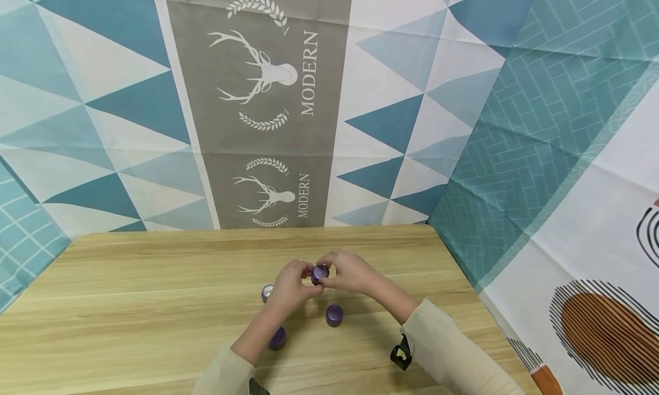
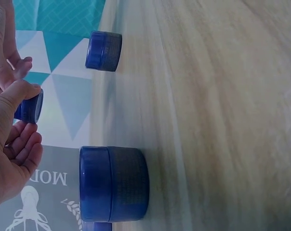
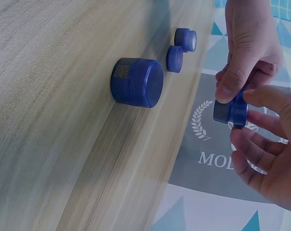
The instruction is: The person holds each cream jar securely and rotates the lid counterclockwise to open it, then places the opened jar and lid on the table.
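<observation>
Jars first, from my left: a small purple jar (image 1: 267, 292) stands on the bench (image 1: 154, 303) just beside my left hand (image 1: 290, 286), another purple jar (image 1: 278, 338) sits by my left forearm, and a third (image 1: 334, 315) stands below my right hand (image 1: 352, 271). Between the two hands, lifted clear of the bench, I hold a fourth small purple jar (image 1: 320, 273). My left fingers (image 3: 232, 82) are curled round it, thumb pressing one side; my right fingers (image 3: 254, 159) are curled against the other side, pinching it too. I judge it light, rigid plastic with smooth, slightly slippery walls, so the best hold looks to be one hand round the body and the other round the lid's rim.
</observation>
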Tool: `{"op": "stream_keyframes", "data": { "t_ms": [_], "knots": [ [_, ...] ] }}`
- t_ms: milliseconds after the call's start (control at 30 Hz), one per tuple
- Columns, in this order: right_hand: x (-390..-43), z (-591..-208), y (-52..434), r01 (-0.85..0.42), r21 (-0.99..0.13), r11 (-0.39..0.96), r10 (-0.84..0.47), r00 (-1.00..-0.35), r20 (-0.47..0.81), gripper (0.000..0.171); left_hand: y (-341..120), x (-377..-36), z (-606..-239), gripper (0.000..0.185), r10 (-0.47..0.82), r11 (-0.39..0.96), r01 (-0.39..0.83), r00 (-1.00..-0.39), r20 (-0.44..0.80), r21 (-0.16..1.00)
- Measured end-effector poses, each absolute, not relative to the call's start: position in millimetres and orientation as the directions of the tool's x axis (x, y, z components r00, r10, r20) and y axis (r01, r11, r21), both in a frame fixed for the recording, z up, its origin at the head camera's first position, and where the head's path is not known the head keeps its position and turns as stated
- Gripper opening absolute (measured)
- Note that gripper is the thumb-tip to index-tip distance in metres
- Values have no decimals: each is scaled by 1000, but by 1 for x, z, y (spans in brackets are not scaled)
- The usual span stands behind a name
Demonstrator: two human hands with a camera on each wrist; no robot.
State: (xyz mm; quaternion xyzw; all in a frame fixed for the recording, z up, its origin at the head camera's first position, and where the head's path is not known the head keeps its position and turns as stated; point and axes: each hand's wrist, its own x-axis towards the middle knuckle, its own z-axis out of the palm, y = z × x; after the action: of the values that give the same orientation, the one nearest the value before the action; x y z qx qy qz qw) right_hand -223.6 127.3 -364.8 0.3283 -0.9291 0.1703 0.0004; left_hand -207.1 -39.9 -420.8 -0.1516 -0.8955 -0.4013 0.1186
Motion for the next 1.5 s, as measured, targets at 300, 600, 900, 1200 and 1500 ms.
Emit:
{"op": "stream_keyframes", "data": {
  "t_ms": [300,600,900,1200,1500],
  "knots": [
    [-222,-363,128,-591,-332,735,-599,-796,91,41,-41,-207,-422,36,182,628,352,-934,309,694],
    [-223,-365,127,-584,-339,738,-587,-803,104,34,-40,-208,-425,34,178,620,363,-929,325,695],
    [-222,-365,128,-597,-336,728,-602,-792,104,40,-41,-207,-424,36,170,625,355,-931,323,695],
    [-223,-364,127,-593,-335,732,-595,-796,110,33,-39,-206,-423,31,156,629,366,-924,349,686],
    [-220,-362,126,-583,-342,737,-589,-802,97,38,-42,-204,-422,34,156,637,349,-932,329,688]
  ]
}}
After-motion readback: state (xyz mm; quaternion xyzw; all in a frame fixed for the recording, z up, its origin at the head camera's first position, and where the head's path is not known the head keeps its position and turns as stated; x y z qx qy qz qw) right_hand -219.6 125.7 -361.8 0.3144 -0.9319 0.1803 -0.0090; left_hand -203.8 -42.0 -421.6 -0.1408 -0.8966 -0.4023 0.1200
